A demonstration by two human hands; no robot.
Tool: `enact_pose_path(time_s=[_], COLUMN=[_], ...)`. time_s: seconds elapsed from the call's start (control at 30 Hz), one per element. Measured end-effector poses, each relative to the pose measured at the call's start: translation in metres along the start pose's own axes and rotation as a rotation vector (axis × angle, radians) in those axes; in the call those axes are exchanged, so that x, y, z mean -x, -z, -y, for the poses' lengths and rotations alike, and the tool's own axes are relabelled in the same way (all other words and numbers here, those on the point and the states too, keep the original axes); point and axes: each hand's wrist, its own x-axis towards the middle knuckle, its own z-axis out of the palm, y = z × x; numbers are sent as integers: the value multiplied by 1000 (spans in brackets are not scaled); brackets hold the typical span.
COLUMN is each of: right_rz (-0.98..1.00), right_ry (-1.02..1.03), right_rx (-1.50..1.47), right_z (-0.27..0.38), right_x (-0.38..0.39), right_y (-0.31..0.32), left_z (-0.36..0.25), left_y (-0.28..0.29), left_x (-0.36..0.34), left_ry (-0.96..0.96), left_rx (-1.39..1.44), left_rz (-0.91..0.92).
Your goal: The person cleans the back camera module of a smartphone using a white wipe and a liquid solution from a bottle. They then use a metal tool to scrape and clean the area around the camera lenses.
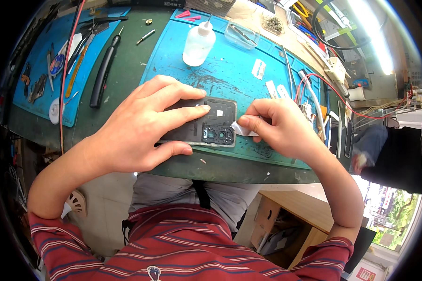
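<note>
A dark phone back panel (187,132) with a camera cutout at its right end lies flat near the front of the blue work mat (173,75). My left hand (150,119) rests on it, fingers spread across its surface and thumb along the near edge. At the panel's right edge, by the camera cutout, my right hand (274,124) pinches a small white piece of tissue or film (244,128). The tissue touches or nearly touches that edge; I cannot tell which.
A clear squeeze bottle (199,44) stands beyond the panel. A clear plastic box (241,35) sits farther back. A black pen-like tool (106,68) lies at left, near a second blue mat (26,86) with tweezers and blades. Red wires (333,86) and tools line the right. Another person (384,154) is at far right.
</note>
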Motion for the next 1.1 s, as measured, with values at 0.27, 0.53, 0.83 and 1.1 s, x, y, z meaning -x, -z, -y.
enact_pose_path(time_s=[0.27,0.53,0.83,1.1], right_rz=[13,49,104,121], right_ry=[42,229,357,478], right_rx=[53,192,289,349], right_z=[1,0,2,6], right_x=[-3,-11,-22,-32], right_y=[2,7,14,15], left_z=[-1,1,2,3], left_y=[1,-1,0,0], left_x=[-1,-1,0,-1], left_ry=[1,-6,-14,-14], left_rx=[-9,-5,-8,-11], left_rz=[3,1,7,11])
